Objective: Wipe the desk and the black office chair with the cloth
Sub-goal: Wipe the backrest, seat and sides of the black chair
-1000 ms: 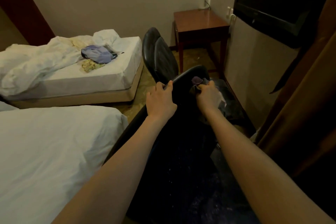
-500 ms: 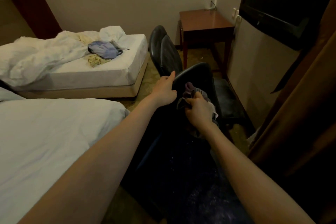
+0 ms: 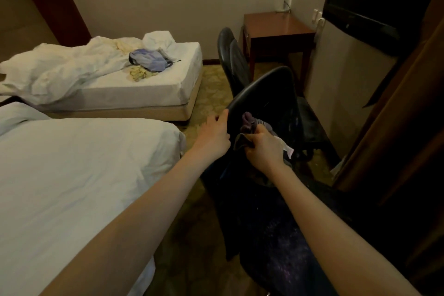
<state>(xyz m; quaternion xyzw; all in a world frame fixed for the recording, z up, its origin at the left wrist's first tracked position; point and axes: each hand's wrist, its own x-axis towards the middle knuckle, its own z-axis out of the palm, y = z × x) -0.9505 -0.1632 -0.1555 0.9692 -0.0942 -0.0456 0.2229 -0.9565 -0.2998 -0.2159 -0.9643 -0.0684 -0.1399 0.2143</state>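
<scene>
The black office chair (image 3: 266,94) stands right in front of me, its curved backrest facing me. My left hand (image 3: 213,134) grips the left edge of that backrest. A crumpled grey-purple cloth (image 3: 247,127) is bunched in my right hand (image 3: 263,149), which presses it against the inner face of the backrest. The brown wooden desk (image 3: 276,26) stands in the far corner against the wall, apart from both hands.
A second black chair (image 3: 231,60) stands behind the first, near the desk. One white bed (image 3: 84,175) lies close on my left, another bed (image 3: 134,86) with rumpled sheets and clothes farther back. A dark TV (image 3: 374,2) hangs on the right wall above a brown curtain (image 3: 396,127).
My right hand has slid the cloth down and leftward across the backrest. My left hand shifted from the top edge to the left edge. My view turned a little left.
</scene>
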